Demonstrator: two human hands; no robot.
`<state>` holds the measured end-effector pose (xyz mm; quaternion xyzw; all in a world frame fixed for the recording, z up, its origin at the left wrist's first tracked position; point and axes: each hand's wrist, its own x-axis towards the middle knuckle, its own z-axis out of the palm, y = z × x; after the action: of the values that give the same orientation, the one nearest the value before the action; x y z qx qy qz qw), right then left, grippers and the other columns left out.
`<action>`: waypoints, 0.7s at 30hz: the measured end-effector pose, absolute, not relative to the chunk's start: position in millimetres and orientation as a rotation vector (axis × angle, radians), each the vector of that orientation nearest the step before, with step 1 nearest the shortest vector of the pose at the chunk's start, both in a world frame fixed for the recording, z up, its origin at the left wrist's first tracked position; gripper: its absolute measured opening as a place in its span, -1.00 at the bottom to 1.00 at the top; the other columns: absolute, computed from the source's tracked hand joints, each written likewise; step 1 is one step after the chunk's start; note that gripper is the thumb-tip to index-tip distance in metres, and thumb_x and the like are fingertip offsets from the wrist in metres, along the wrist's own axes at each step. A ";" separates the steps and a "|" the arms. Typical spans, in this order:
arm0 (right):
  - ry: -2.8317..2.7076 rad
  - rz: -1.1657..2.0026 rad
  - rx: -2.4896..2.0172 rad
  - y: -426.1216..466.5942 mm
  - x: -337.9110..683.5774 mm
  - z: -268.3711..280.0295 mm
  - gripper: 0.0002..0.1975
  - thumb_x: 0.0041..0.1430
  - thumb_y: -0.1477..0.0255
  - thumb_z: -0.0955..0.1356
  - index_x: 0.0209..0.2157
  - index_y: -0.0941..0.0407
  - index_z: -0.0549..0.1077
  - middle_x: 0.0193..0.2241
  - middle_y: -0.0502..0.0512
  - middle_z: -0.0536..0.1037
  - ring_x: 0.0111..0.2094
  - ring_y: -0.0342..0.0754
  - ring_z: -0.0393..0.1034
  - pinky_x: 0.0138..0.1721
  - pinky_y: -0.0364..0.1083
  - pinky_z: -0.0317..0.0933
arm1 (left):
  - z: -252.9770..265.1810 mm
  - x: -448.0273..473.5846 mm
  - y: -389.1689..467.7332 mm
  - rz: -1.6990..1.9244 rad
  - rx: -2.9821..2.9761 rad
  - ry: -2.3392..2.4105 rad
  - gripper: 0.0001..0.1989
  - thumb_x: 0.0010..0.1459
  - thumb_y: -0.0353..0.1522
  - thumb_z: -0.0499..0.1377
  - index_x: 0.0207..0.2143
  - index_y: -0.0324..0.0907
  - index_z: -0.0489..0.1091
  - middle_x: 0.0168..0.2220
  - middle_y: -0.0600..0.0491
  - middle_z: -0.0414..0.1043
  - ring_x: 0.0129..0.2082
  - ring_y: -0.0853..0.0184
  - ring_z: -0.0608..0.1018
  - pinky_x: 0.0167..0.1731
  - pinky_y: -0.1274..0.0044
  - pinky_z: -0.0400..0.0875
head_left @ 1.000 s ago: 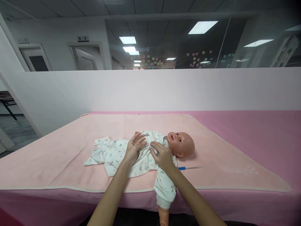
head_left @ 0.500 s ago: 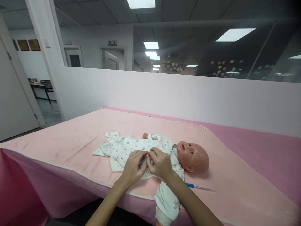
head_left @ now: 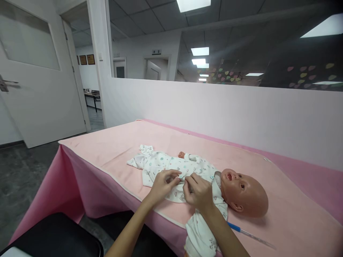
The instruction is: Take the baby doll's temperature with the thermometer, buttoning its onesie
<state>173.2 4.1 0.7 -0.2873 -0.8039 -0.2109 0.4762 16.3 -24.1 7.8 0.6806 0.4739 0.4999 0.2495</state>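
A baby doll (head_left: 243, 192) lies on its back, its head toward the right. It wears a white printed baby outfit (head_left: 158, 162) with small snaps or buttons. Over the front of the outfit, my left hand (head_left: 164, 185) has its thumb and index fingertip slightly apart beside a small blue-green button (head_left: 180, 176). Just to the right, my right hand (head_left: 198, 191) has curled fingers pinching the outfit's edge; its fingertips are partly hidden. One sleeved arm of the doll (head_left: 199, 233) hangs over the near table edge, partly behind my right forearm.
A clear stick with a blue end (head_left: 250, 235) lies on the pink sheet (head_left: 107, 150) near the doll's head. A white wall with a window (head_left: 214, 103) rises behind the table. A black chair (head_left: 56, 237) stands at the lower left, and a white door (head_left: 43, 96) beyond.
My view has turned left, bringing the door and chair in. My hands have moved slightly apart, showing the button between them. The left thumb and index finger have parted.
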 end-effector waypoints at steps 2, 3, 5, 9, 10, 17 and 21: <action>-2.005 -0.527 -0.663 5.1 171.9 0.3 -0.84 0.07 0.54 0.23 -0.55 0.15 0.37 -0.63 -0.02 0.30 -0.60 -0.20 0.12 -0.56 -0.16 -0.09 | 5.4 17.9 -21.6 1.414 1.695 1.257 -0.72 0.09 -0.26 0.10 -0.20 -0.22 0.42 -0.33 -0.01 0.49 -0.37 0.35 0.49 -0.37 0.55 0.38; -2.017 -0.538 -0.659 5.6 170.9 0.3 -0.84 0.08 0.54 0.23 -0.53 0.15 0.37 -0.62 -0.02 0.32 -0.59 -0.21 0.14 -0.55 -0.17 -0.08 | 4.7 19.1 -20.6 1.433 1.645 1.250 -0.72 0.08 -0.26 0.11 -0.20 -0.23 0.43 -0.31 -0.01 0.49 -0.37 0.35 0.50 -0.39 0.56 0.38; -2.021 -0.575 -0.700 6.2 168.3 0.3 -0.84 0.11 0.53 0.23 -0.51 0.15 0.38 -0.59 -0.01 0.34 -0.56 -0.21 0.18 -0.54 -0.16 -0.08 | 4.5 22.0 -19.5 1.454 1.608 1.263 -0.72 0.07 -0.27 0.12 -0.20 -0.22 0.44 -0.28 -0.01 0.49 -0.36 0.35 0.50 -0.37 0.56 0.39; -1.970 -0.666 -0.872 4.8 165.5 0.5 -0.81 0.11 0.49 0.22 -0.55 0.15 0.34 -0.60 0.01 0.31 -0.54 -0.17 0.17 -0.53 -0.14 -0.09 | 7.0 26.4 -19.2 1.455 1.683 1.390 -0.74 0.08 -0.27 0.09 -0.22 -0.17 0.46 -0.36 0.05 0.50 -0.40 0.37 0.49 -0.36 0.57 0.37; -1.971 -0.663 -0.887 4.0 165.7 0.6 -0.81 0.10 0.48 0.22 -0.56 0.15 0.32 -0.60 0.02 0.30 -0.54 -0.16 0.16 -0.53 -0.14 -0.09 | 7.5 26.4 -18.8 1.447 1.703 1.434 -0.74 0.09 -0.27 0.08 -0.23 -0.16 0.47 -0.40 0.06 0.50 -0.44 0.38 0.48 -0.38 0.57 0.35; -2.020 -0.460 -0.629 4.9 170.5 0.7 -0.87 0.13 0.56 0.22 -0.42 0.16 0.37 -0.56 0.01 0.36 -0.55 -0.20 0.21 -0.55 -0.20 0.01 | 11.7 15.0 -19.2 1.405 1.785 1.411 -0.69 0.14 -0.20 0.01 -0.29 -0.19 0.46 -0.39 0.07 0.46 -0.41 0.38 0.44 -0.39 0.59 0.28; -1.946 -0.469 -0.597 8.1 170.1 -0.7 -0.87 0.16 0.57 0.23 -0.30 0.18 0.39 -0.48 0.05 0.45 -0.50 -0.20 0.30 -0.51 -0.23 0.10 | 18.3 13.1 -27.2 1.317 1.929 1.367 -0.58 0.20 -0.17 -0.09 -0.51 -0.23 0.38 -0.55 0.11 0.32 -0.50 0.42 0.34 -0.45 0.59 0.20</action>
<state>170.1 8.1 -0.7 -0.2470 -0.8055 -0.1943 0.5025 13.1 -27.2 18.3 0.6960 0.4932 0.4751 0.2159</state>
